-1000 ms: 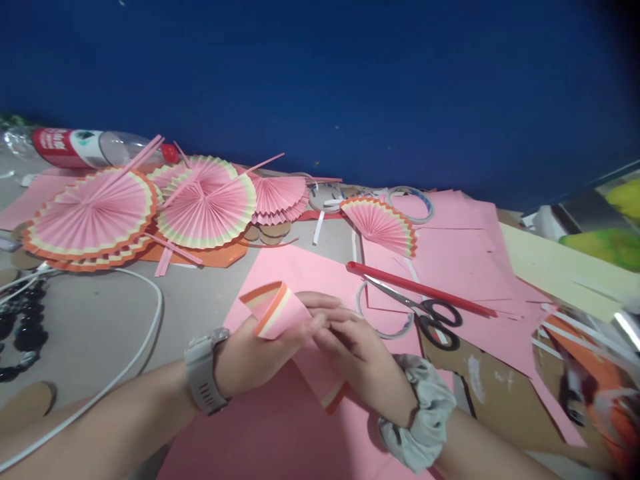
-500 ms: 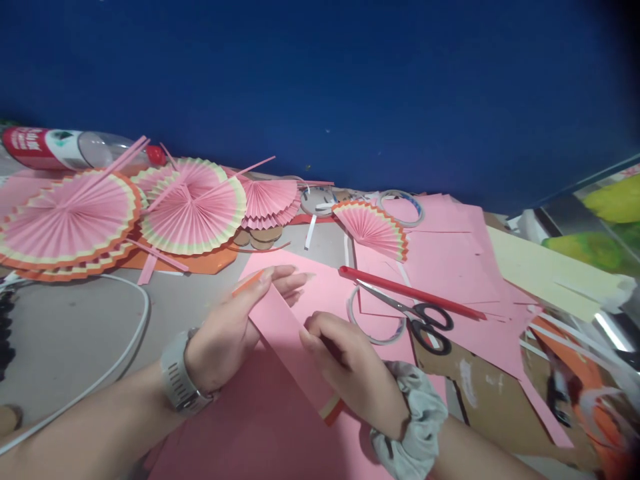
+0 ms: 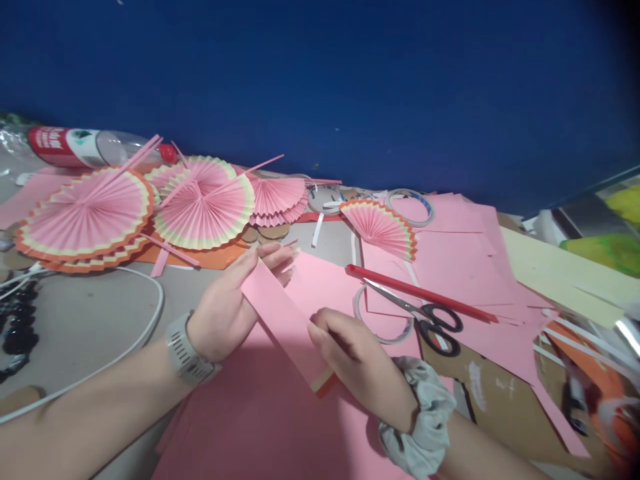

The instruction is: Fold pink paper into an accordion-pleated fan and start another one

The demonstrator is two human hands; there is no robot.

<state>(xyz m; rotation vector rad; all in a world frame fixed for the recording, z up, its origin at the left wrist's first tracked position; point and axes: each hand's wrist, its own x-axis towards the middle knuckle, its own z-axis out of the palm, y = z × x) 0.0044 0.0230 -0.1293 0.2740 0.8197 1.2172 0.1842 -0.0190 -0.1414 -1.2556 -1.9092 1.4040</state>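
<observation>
A folded pink paper strip (image 3: 283, 317), edged in cream and orange at its lower end, slants between my hands above large pink sheets (image 3: 260, 427). My left hand (image 3: 227, 310) holds its upper end between thumb and palm, with the fingers reaching behind it. Partway down, my right hand (image 3: 357, 363) pinches the strip's right edge between thumb and curled fingers. Black-handled scissors (image 3: 417, 310) lie to the right of that hand, beside a red stick (image 3: 423, 293) and a roll of tape (image 3: 360, 317).
Round pleated paper fans (image 3: 203, 203) and a half-round fan (image 3: 380, 230) lie along the back. Behind them at the left is a plastic bottle (image 3: 65, 147). A white cable (image 3: 157, 313) curves over the table at left. Cream paper (image 3: 545, 273) and cardboard (image 3: 500, 407) lie to the right.
The strip has turned slightly in my hands, and the orange edge seen by my left thumb no longer shows. Its lower end sits higher. The whole view has shifted a little.
</observation>
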